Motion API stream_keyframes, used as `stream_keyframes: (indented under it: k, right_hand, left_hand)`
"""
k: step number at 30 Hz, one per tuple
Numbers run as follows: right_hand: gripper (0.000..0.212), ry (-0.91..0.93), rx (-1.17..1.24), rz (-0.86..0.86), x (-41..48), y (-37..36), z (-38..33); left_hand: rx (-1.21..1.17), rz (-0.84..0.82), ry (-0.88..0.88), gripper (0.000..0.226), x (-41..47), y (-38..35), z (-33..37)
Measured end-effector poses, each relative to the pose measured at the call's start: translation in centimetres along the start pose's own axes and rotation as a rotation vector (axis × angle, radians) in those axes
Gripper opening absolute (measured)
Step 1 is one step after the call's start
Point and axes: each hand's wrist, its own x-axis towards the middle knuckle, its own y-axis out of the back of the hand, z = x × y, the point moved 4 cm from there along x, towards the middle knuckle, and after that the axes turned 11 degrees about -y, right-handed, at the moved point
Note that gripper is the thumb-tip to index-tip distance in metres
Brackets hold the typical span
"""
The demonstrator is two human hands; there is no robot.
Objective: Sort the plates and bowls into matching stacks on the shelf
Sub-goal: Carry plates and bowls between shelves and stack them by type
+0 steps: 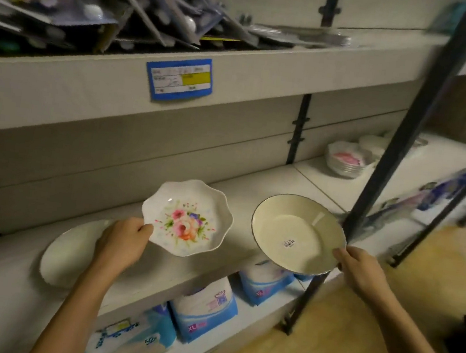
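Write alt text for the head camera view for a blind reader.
A person's left hand holds a scalloped floral plate and the right hand a cream dark-rimmed plate at a shelf. A white dish lies on the shelf at left; stacked dishes sit farther right.

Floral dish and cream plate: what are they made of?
The floral dish looks like glazed ceramic or melamine: glossy white, scalloped rim, printed flower decal; can't tell which. The cream plate looks similar: smooth sheen, thin dark rim line, barcode sticker in the well.

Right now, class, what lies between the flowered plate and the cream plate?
Nothing; head view shows only bare shelf between the flowered plate and cream plate.
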Motion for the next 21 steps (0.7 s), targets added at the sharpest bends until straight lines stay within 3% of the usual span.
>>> stream_keyframes:
  k: [21]
  right_hand:
    - [0.038,-0.175,0.016,0.201,11.1,24.4,20.9]
  left_hand:
    - [-0.06,-0.16,-0.17,0.039,-1.6,-19.6,31.1]
